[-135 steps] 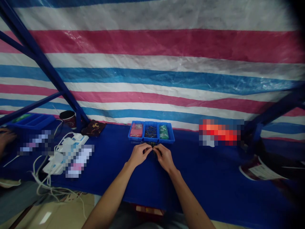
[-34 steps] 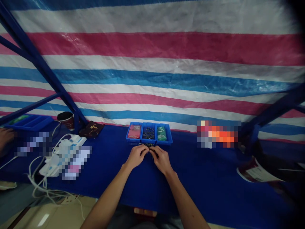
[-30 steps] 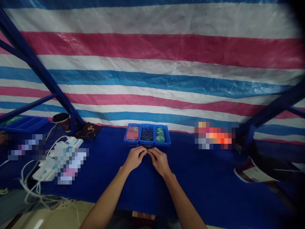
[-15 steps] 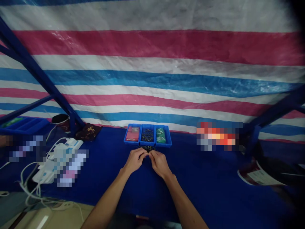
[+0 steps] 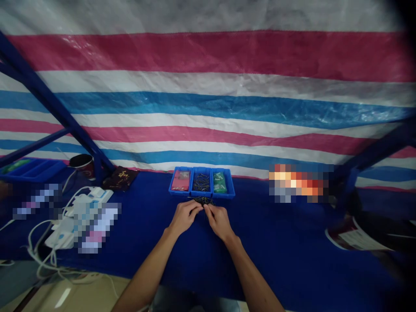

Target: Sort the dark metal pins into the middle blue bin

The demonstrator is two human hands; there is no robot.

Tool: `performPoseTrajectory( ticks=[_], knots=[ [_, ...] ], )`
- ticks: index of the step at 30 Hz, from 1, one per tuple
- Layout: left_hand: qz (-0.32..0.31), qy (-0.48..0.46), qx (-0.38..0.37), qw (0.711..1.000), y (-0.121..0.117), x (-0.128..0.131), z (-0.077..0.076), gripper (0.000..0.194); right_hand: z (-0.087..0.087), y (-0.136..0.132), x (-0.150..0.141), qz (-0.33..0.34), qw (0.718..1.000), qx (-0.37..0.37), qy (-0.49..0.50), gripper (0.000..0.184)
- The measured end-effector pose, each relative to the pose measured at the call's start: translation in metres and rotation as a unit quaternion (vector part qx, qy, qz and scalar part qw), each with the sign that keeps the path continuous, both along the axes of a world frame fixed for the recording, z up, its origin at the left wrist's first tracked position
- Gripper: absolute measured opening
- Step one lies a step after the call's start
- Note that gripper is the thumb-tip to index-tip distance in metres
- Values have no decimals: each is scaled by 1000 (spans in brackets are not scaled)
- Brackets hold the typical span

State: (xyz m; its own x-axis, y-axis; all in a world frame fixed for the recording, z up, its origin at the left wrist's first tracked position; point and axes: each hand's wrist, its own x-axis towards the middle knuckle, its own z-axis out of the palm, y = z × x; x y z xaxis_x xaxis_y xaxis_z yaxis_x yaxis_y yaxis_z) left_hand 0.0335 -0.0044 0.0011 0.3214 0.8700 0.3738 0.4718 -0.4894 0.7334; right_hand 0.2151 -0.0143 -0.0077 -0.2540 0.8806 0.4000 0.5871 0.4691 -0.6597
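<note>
My left hand (image 5: 186, 216) and my right hand (image 5: 218, 219) meet fingertip to fingertip over the blue tabletop. Both are closed in a pinch, and whatever the fingers hold is too small and hidden to name. Just beyond the fingertips lies a loose pile of thin dark screw-like pieces (image 5: 205, 200). Behind the pile three blue bins stand side by side. Pink packets fill the left bin (image 5: 171, 191), more thin dark pieces lie in the middle bin (image 5: 201, 193), and green packets sit in the right bin (image 5: 231, 186).
On the left are a white power strip (image 5: 58, 239) with tangled cables, a blurred-out flat object (image 5: 99, 227), a brown packet (image 5: 121, 178), a dark cup (image 5: 85, 166) and a blue tray (image 5: 40, 172). At right are a blurred-out orange object (image 5: 295, 182) and a tipped paper cup (image 5: 347, 234).
Both hands stay close together at the pile, with their fingertips shifting slightly. More of the dark pile shows beyond the fingers now. The camera has swung a little.
</note>
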Motion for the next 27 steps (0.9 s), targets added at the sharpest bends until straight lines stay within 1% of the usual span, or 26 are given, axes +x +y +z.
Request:
performPoseTrajectory(
  ticks=[2, 6, 10, 12, 15, 17, 18, 20, 23, 25, 27],
  knots=[
    [10, -13, 0, 1000, 1, -1, -1, 29, 3, 0, 0, -4, 1000, 6, 22, 43],
    [22, -29, -6, 999, 2, -1, 2, 31, 8, -1, -1, 3, 996, 29, 78, 26],
    [51, -53, -17, 997, 2, -4, 5, 31, 14, -2, -2, -9, 991, 59, 119, 24],
    [86, -69, -25, 994, 3, -7, 5, 33, 21, -1, -3, -44, 987, 80, 132, 23],
    [134, -63, -32, 988, 6, -13, 3, 40, 35, 9, -6, -126, 976, 111, 136, 21],
    [129, -33, -38, 990, 8, -16, 2, 42, 45, 21, -9, -173, 970, 117, 124, 24],
    [123, -14, -42, 991, 9, -17, 1, 39, 48, 27, -10, -181, 972, 110, 104, 26],
    [111, 28, -47, 992, 10, -16, 0, 32, 51, 37, -10, -166, 981, 83, 54, 30],
    [98, 90, -40, 990, 10, -15, -1, 22, 43, 39, -1, -160, 983, 73, 47, 32],
    [101, 123, -34, 987, 10, -15, -2, 18, 31, 31, 9, -156, 983, 76, 62, 29],
    [109, 144, -32, 983, 10, -16, -3, 16, 18, 20, 19, -136, 985, 73, 81, 27]
  ],
)
